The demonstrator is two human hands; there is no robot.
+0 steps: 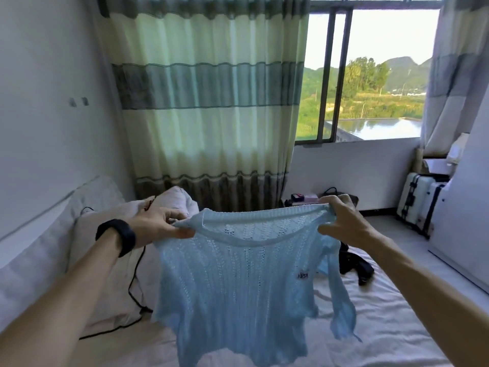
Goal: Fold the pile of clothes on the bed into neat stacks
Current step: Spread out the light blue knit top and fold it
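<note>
Bedroom with a striped curtain and a white bed below. A light blue knit top hangs spread above the bed. The left hand pinches its shoulder at 10 o'clock and the right hand pinches the other at 2 o'clock. A dark garment lies on the bed at 3 o'clock.

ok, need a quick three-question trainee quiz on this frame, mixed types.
1. Multiple choice: where do the left grip and right grip hold the top? A) hem B) shoulders C) cuffs
2. True or false: the top lies flat on the bed.
3. Fill in: the black wristband is on the ___ wrist.
Key: 1 B; 2 false, it hangs above the bed; 3 left.
</note>
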